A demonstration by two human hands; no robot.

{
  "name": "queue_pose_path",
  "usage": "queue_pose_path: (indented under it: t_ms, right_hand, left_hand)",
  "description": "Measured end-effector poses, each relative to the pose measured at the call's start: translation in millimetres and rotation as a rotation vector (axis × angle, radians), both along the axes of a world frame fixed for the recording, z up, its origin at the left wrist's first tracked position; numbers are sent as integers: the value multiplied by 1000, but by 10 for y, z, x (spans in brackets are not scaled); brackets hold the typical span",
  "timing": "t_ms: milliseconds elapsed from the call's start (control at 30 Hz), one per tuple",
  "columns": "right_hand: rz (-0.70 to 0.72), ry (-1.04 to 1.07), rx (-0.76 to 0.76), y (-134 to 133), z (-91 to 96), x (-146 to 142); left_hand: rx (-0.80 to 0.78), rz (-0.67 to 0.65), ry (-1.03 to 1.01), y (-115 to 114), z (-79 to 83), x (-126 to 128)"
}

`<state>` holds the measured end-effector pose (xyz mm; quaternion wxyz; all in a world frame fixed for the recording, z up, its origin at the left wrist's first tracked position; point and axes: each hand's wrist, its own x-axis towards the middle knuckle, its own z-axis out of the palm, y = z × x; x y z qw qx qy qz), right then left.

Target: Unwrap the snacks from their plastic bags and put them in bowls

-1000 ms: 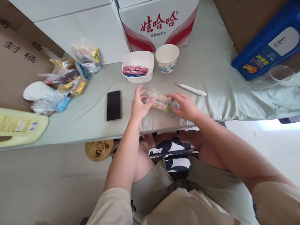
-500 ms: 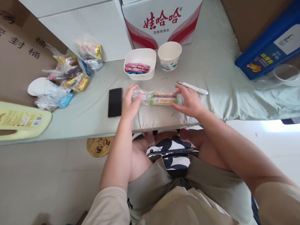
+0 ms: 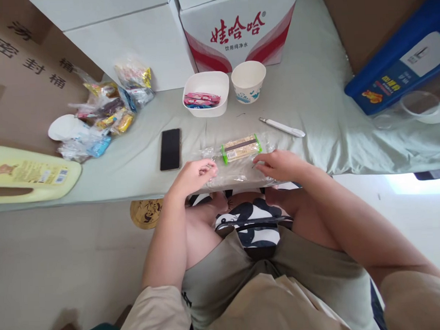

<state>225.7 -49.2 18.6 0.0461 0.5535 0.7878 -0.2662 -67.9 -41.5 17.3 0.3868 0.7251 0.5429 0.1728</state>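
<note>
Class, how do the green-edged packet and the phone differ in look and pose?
The packet is tan with green ends and a dark band; the phone shows a plain black screen.
The packet's long side runs roughly left to right; the phone's runs near to far.
Both lie on the pale green cloth.

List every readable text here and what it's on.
"娃哈哈®": red-and-white carton
"饮用纯净水": same carton
"汤 桶": left brown box
"密封桶": same box
Cut-off, same box: unreadable
Too small or blurred: blue container, yellow container, pink packets, wrapped package.
</note>
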Motion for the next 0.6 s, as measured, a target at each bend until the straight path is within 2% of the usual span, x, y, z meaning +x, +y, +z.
queue_pose_path:
  t_ms: [67, 133, 200, 267, 367, 433, 533, 600]
  right_hand:
    - [-67, -67, 97, 38, -6, -47]
    - [-111, -50, 241, 84, -23, -111]
    - [-91, 26, 392, 136, -62, -186]
    - [-11, 98, 490, 187, -127, -259]
    - [121, 144, 505, 237, -243, -339]
    - [144, 154, 496, 249, -304, -362]
    - [85, 173, 493, 272, -350, -348]
    - [40, 230, 466, 311, -364, -304]
  left_hand:
    - [239, 160, 32, 63, -15, 22]
    - [502, 292, 96, 173, -25, 67]
    - [564, 315, 156, 297, -53, 122]
    - [427, 273, 189, 399, -111, 182]
    - [132, 197, 93, 456, -202, 296]
    - [-56, 237, -138, 436, -221, 393]
    - [-366, 386, -559, 394, -178, 530]
    - [-484, 468, -708, 397, -144, 576]
